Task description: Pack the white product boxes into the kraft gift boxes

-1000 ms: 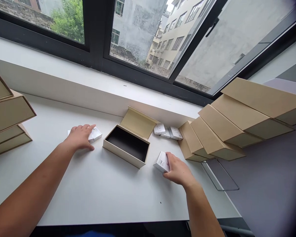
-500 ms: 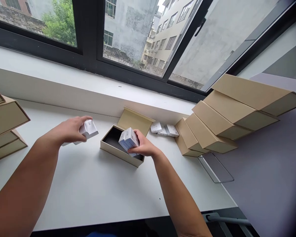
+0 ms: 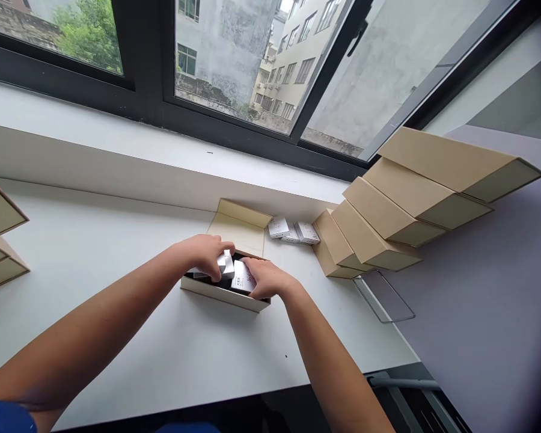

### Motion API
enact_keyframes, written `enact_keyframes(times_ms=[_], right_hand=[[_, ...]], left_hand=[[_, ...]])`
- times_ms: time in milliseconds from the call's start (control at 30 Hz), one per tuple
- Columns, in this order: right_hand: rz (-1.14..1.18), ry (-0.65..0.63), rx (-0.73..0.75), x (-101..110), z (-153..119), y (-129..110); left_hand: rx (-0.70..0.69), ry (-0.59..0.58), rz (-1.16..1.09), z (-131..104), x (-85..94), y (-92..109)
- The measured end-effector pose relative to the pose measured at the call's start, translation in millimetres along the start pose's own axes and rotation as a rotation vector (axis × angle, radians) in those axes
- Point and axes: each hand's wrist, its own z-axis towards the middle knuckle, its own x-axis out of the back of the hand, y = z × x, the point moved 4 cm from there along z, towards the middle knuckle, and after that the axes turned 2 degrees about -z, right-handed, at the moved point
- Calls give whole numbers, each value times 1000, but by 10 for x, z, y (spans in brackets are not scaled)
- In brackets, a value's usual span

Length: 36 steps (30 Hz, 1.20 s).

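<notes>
An open beige box [image 3: 220,294] with a dark inside stands on the white table, its lid [image 3: 241,225] folded back toward the window. At the box's left end my left hand [image 3: 207,255] has its fingers wrapped round small white boxes [image 3: 226,264], partly hidden by the hand. My right hand [image 3: 265,279] grips a white box with dark print [image 3: 242,277] inside the right end. Behind the right side of the lid, several small white boxes [image 3: 306,233] lie against the wall below the sill.
A stepped stack of long beige boxes [image 3: 388,210] rises at the right, with a thin wire frame [image 3: 388,300] near its base. More beige boxes [image 3: 2,264] stand at the left edge. The white table [image 3: 171,355] ends at a dark front edge.
My left hand has moved right, carrying its white boxes from beside the beige box into it. My right hand has lowered its white boxes into the right end. The view has shifted slightly.
</notes>
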Motion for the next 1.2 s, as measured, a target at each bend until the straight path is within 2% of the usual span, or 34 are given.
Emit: enact_keyframes(times_ms=[133, 233, 367, 600, 800, 933, 1000, 1100, 1200], right_hand=[[132, 19, 78, -1, -33, 27], [200, 65, 72, -7, -41, 23], [199, 100, 34, -8, -55, -4], [259, 39, 52, -27, -97, 83], [236, 229, 69, -95, -109, 58], [154, 362, 81, -166, -84, 52], [140, 393, 86, -197, -63, 73], [202, 437, 105, -232, -38, 125], [325, 501, 139, -258, -32, 178]], left_hand=[[12, 39, 78, -25, 11, 77], [2, 70, 111, -27, 12, 115], [-8, 35, 149, 13, -40, 118], [-142, -28, 224, 138, -215, 200], [-137, -33, 215, 141, -282, 264], [-96, 75, 159, 5, -179, 133], [-37, 86, 173, -75, -134, 41], [-1, 60, 187, -145, -111, -13], [-43, 88, 181, -133, -133, 45]])
